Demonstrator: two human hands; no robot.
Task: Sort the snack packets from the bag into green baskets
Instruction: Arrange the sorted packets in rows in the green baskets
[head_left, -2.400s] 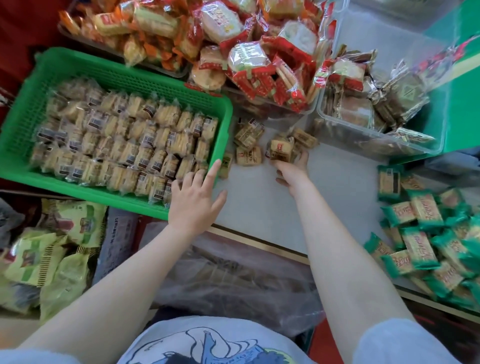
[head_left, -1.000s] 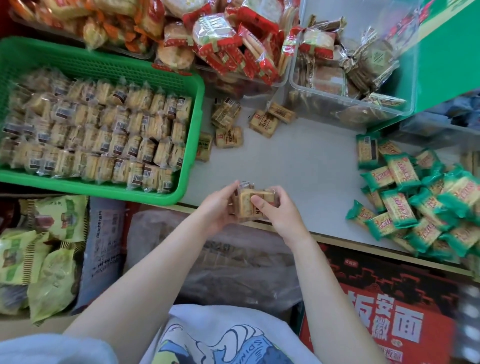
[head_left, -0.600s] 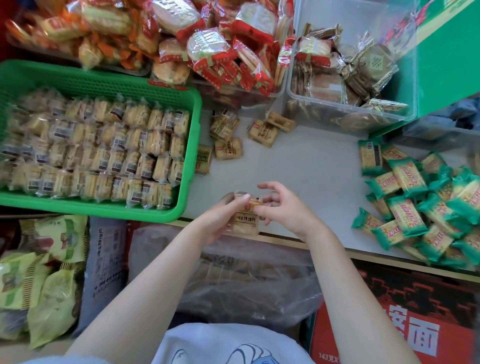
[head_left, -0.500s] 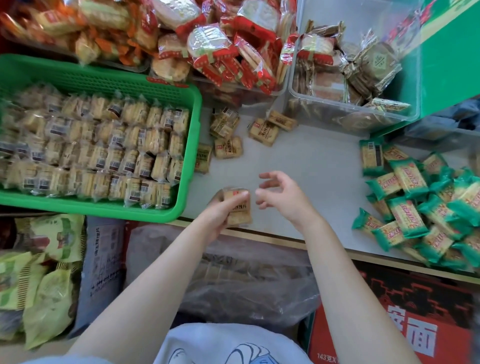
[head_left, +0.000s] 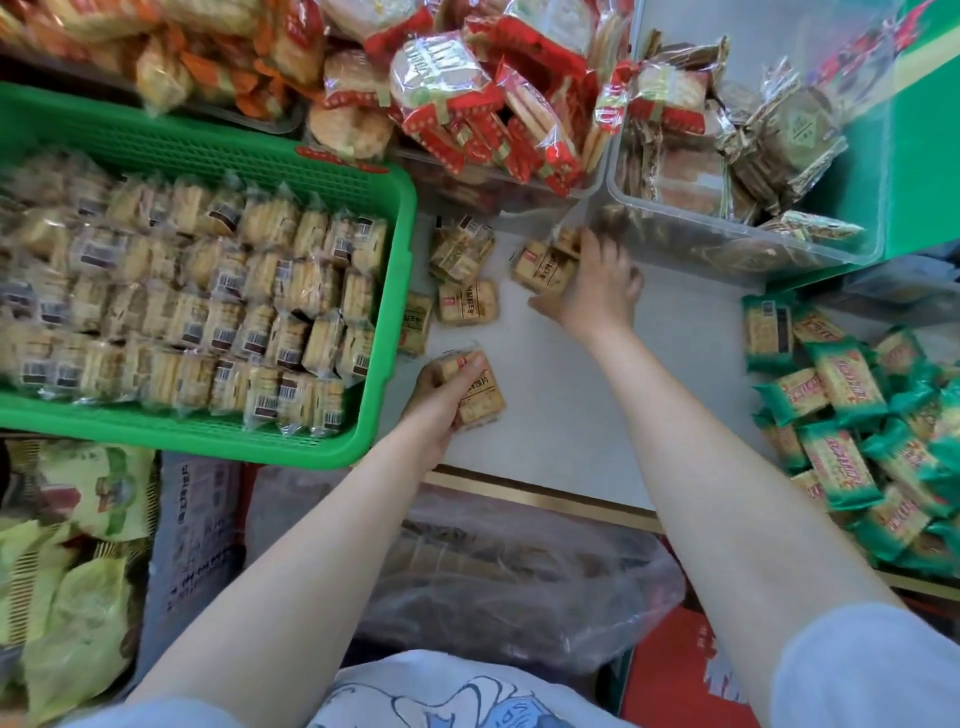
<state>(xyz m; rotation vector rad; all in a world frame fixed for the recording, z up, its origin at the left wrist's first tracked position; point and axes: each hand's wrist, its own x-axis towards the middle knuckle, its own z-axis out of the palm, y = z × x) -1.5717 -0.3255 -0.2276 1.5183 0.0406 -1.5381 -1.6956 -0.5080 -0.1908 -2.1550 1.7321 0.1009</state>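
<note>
Green plastic basket (head_left: 387, 332) sits at left on the white counter (head_left: 561, 415), filled with rows of tan biscuit packets. The left hand (head_left: 441, 395) grips a small stack of packets (head_left: 480, 397) just right of the basket's near corner. The right hand (head_left: 597, 291) reaches forward, fingers curled onto a loose packet (head_left: 543, 267) beside the clear bin (head_left: 737, 249); more loose packets (head_left: 465, 283) lie between basket and hand.

Just right of the green basket (head_left: 384, 291) packed with rows of packets, the left hand (head_left: 441, 397) grips a small stack of packets (head_left: 480, 392) over the counter (head_left: 571, 395), while the right hand (head_left: 597, 291), farther right, closes on a loose packet (head_left: 543, 267).
</note>
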